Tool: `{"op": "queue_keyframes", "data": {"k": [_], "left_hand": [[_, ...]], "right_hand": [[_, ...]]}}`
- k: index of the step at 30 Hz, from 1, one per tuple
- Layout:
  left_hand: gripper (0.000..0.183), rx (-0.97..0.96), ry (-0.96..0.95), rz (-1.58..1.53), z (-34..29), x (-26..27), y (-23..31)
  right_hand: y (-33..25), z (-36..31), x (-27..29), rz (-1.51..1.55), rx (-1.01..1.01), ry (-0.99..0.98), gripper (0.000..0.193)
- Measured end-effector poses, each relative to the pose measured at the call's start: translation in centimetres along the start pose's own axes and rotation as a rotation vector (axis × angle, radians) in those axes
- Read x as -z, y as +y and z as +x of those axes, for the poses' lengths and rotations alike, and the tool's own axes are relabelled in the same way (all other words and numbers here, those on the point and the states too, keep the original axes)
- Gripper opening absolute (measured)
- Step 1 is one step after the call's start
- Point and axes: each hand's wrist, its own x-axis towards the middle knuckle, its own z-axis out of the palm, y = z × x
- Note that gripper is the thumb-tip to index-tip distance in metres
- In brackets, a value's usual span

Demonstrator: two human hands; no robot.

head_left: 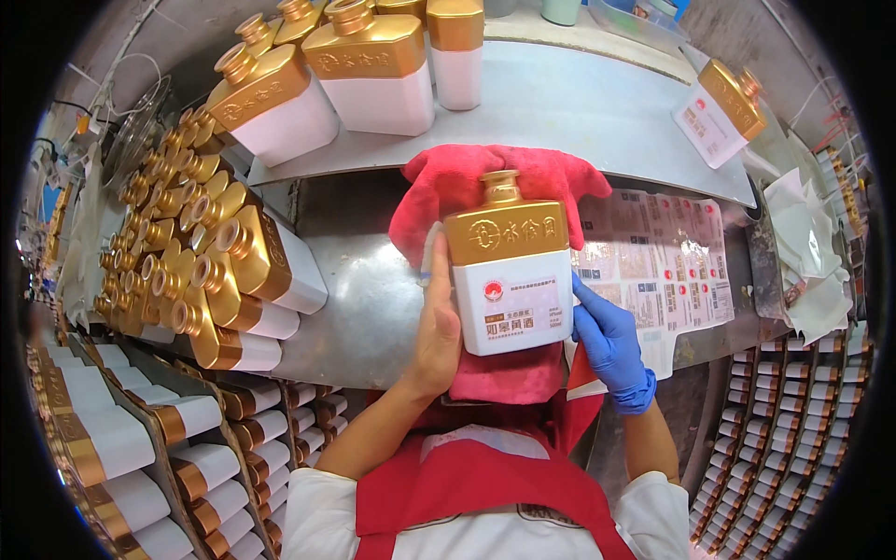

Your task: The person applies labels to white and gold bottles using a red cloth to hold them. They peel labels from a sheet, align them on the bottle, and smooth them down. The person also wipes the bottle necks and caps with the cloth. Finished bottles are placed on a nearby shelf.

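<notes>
A flat white bottle [511,289] with a gold shoulder and neck stands upright, slightly tilted, in front of me, a printed label on its white face. My left hand [435,327], bare, grips its left side; a thin white edge of something shows by those fingers, too little to name. On the bottle's right side my right hand [609,341], in a blue glove, presses with its fingers. Behind and under the bottle lies a red cloth [420,201]. A sheet of labels [695,271] lies on the metal table to the right of the cloth.
Many similar bottles [266,257] lie stacked at the left. More bottles [378,103] stand on the raised grey shelf [560,112], with one labelled bottle [714,112] at its right end. Crates of bottles [784,439] flank me below. Crumpled white sheeting [803,252] hangs at right.
</notes>
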Motion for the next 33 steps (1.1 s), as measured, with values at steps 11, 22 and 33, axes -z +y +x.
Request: {"op": "queue_keyframes", "data": {"k": [11,22,33], "left_hand": [[0.101,0.058,-0.067,0.142,-0.2,0.9,0.8],[0.105,0.071,-0.071,0.150,-0.3,1.4,0.6],[0.094,0.047,-0.037,0.219,-1.8,1.8,1.7]], "right_hand": [[-0.1,-2.5,-2.4,-0.043,-0.024,0.122,0.042],[-0.3,-2.5,-2.6,0.009,-0.062,0.114,0.043],[2.2,-1.0,6.0,0.843,-0.433,0.169,0.050]]}}
